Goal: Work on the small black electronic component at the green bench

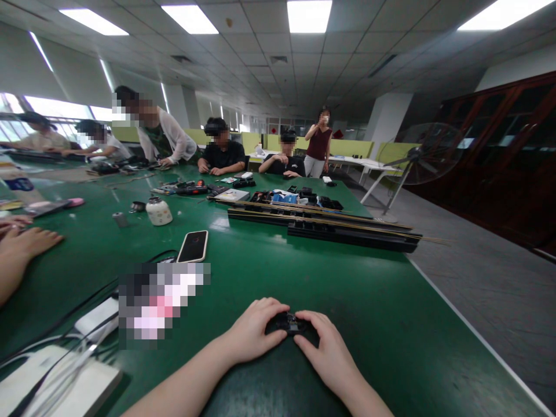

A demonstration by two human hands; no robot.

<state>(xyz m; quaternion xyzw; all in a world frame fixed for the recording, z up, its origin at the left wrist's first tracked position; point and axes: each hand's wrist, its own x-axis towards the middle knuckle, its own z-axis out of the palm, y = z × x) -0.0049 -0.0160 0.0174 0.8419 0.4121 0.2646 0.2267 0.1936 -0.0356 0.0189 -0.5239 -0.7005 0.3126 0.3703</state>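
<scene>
Between my two hands is a small black rounded device, low over the green table top, with some mechanism or clear part showing at its middle. My left hand grips its left end, thumb in front and fingers behind. At the right end, my right hand pinches it the same way between thumb and fingers. Much of the device's ends is covered by my fingers, and its exact kind cannot be made out. I cannot tell whether it rests on the table.
Left of me are a phone, a pixelated object, cables and a white box. Long black rails with thin rods lie ahead. A jar stands back left. Another person's hand is at the left edge; several people are beyond.
</scene>
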